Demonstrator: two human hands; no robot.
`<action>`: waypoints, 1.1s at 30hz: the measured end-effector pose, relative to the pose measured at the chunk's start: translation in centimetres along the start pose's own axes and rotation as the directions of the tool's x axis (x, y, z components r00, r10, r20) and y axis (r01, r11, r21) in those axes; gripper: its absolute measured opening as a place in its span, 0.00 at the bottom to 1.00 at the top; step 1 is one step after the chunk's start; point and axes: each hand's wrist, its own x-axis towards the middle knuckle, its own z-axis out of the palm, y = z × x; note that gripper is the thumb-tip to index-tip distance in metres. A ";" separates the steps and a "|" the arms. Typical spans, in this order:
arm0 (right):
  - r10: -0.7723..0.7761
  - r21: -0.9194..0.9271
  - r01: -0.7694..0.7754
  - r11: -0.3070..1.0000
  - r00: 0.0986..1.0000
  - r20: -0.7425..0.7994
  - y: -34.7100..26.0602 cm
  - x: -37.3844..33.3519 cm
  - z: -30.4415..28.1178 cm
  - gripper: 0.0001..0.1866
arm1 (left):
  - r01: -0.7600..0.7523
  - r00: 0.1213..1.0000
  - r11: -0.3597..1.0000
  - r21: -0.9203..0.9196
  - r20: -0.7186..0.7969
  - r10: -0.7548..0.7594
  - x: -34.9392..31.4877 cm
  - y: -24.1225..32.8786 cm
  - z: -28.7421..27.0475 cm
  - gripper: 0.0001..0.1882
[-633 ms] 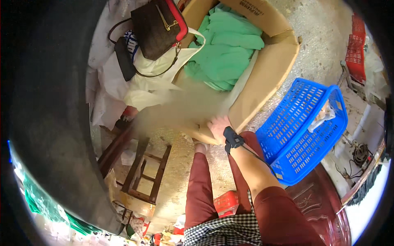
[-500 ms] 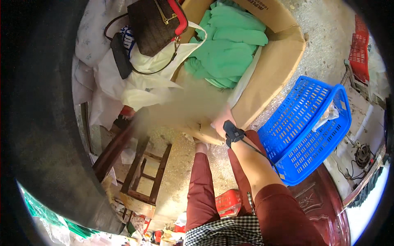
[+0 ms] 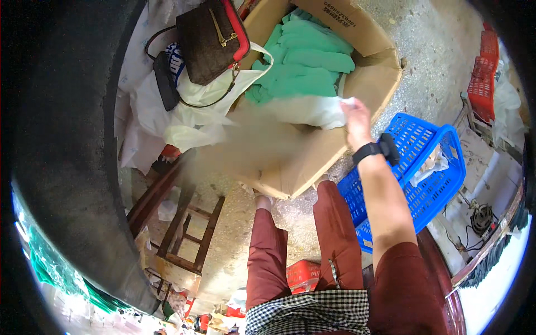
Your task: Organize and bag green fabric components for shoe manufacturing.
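My right hand (image 3: 357, 120), with a black band on its wrist, is over the near right part of an open cardboard box (image 3: 371, 84). Its fingers are closed on the edge of a thin white sheet (image 3: 318, 111), which looks like plastic and stretches leftward across the box. Behind the sheet, folded green cloth (image 3: 307, 61) fills the far part of the box. A blurred patch covers the box's near left area and hides what is there. My left hand cannot be seen.
Right of the box stands a blue plastic basket (image 3: 430, 184). A brown handbag (image 3: 206, 42) rests on white bags at the left. Nearer are a wooden stool (image 3: 195, 237) and a red container (image 3: 303, 275). A red crate (image 3: 483, 72) stands far right.
My right hand has moved forward and right, from the box's near edge, and now draws the white sheet up across the near side of the green cloth.
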 end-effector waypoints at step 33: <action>0.270 -0.798 0.599 0.071 0.758 0.593 17.5 -1.5 7.9 0.15 | 0.133 0.991 0.991 0.008 0.032 -0.133 4.7 5.4 1.0 0.13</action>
